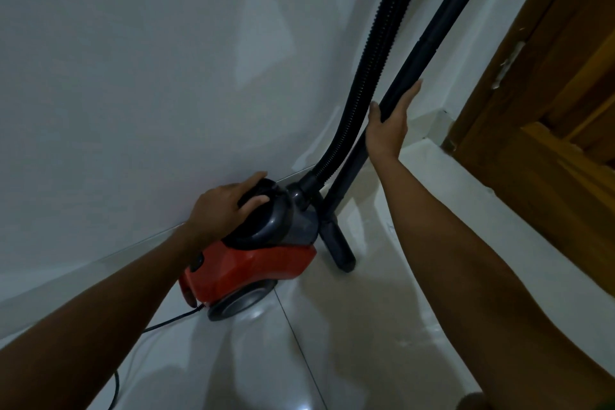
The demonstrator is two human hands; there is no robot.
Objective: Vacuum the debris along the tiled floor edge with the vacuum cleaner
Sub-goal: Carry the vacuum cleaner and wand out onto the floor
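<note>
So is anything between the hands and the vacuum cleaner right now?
Nothing visible. The left hand already rests on the vacuum cleaner at its top handle, and the right hand touches the black wand with straight fingers.

Your vacuum cleaner (253, 263) sits upright on the tiled floor (332, 343), against the wall.
Its body is red and grey; the black hose (376, 66) and wand (429, 53) rise toward one o'clock.
</note>
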